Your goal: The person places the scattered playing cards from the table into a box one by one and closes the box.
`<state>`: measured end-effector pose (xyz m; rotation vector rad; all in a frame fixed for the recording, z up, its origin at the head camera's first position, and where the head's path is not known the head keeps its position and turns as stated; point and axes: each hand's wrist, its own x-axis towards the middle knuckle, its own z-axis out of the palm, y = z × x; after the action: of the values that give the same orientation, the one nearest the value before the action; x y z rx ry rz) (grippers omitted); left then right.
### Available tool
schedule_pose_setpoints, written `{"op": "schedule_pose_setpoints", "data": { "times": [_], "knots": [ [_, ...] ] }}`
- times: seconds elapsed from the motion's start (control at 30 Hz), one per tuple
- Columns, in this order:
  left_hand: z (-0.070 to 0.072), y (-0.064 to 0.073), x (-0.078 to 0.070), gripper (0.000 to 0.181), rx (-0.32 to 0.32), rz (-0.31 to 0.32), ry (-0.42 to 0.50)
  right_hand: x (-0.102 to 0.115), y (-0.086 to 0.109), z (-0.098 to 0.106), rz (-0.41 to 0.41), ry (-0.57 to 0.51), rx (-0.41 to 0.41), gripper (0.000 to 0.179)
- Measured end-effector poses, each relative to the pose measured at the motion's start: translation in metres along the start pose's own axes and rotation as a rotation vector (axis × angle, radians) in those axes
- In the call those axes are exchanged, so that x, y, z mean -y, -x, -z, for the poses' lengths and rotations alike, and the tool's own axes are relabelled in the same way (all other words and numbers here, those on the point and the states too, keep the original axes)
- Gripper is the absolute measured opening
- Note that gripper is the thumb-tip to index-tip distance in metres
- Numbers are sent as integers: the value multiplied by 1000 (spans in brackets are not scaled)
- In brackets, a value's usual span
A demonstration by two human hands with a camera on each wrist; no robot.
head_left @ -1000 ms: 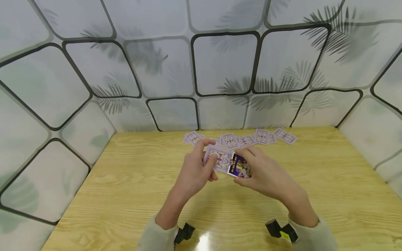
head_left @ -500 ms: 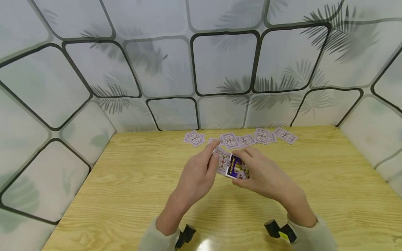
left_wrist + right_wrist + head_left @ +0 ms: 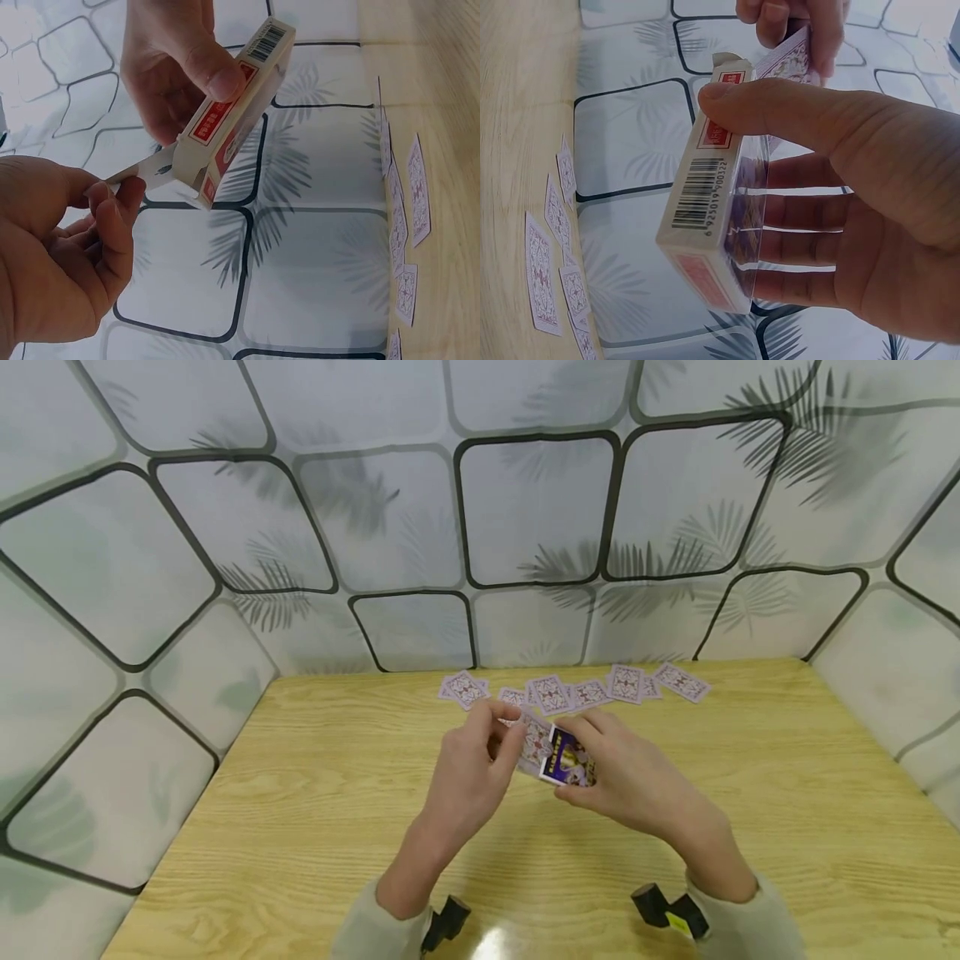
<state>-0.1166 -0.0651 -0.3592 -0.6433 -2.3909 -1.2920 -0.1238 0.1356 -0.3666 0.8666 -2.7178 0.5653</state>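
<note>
In the head view my right hand (image 3: 637,768) grips a card box (image 3: 572,760), thumb along one narrow side and fingers along the opposite one. The box has a purple picture with gold on one face and red labels and a barcode on its cream side (image 3: 697,187). From its open end sticks a playing card (image 3: 536,739), patterned back up, its other end hidden inside the box. My left hand (image 3: 472,768) pinches the card's outer end between thumb and curled fingers. Seen from the left wrist, the card (image 3: 154,171) shows its pale face, and a small flap stands at the box's mouth.
Several playing cards (image 3: 551,695) lie loosely overlapped, backs up, along the far edge of the wooden table (image 3: 315,827). Behind them rises a patterned cloth wall (image 3: 536,518), which also closes both sides. Black devices (image 3: 667,910) are strapped at both wrists.
The card has gone deeper into the box. My left fingers flattened along its outer end, then curled back to pinch it. The right hand and box have barely moved.
</note>
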Motion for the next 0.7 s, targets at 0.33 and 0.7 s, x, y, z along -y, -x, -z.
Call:
{"op": "schedule_pose_setpoints", "data": {
  "times": [0.33,0.7],
  "knots": [
    [-16,5,-5,18,53,-74,-258,2,3,1,12,-1,3,70],
    [-25,14,-5,11,204,-116,-449,1,3,-1,53,29,-20,65]
  ]
}}
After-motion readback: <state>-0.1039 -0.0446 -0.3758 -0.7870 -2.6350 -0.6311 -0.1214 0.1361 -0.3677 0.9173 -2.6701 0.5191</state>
